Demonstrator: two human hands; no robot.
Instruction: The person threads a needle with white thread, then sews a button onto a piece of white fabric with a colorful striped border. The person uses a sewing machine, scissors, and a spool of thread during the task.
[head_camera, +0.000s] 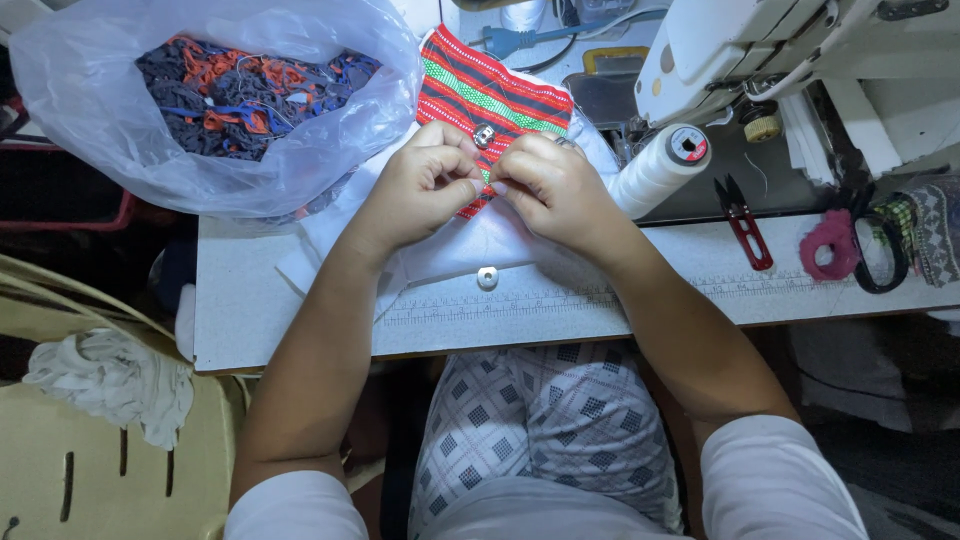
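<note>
At the far left a pale plastic chair (90, 470) carries a crumpled white rag (110, 385). On the bench (250, 320) behind it sits a clear bag (90, 120) stuffed with blue, orange and dark fabric scraps (240, 95).

Next comes the left hand (420, 190), its fingers (462, 178) pinched narrow on the near edge of a red cloth (490, 95) with green and dark stripes. The cloth lies at mid-bench, its long axis running from the hands up and away toward the back of the bench, tilted a little leftward at the far end; a metal snap (484, 135) sits on it just above the knuckles. Under the hands is white fabric (470, 250) with a second snap (487, 277) near the bench's printed ruler edge.

The right hand (560, 190) meets the left, fingertips touching, pinching the same near edge of the cloth; what is held between the tips is too small to tell.

Just right of that hand a white thread cone (655, 170) lies tilted, top pointing up-right. Further right are red-handled snips (742, 220) pointing away, a pink ring (828, 245), black scissors (875, 250), and a white sewing machine (760, 50) at the back
</note>
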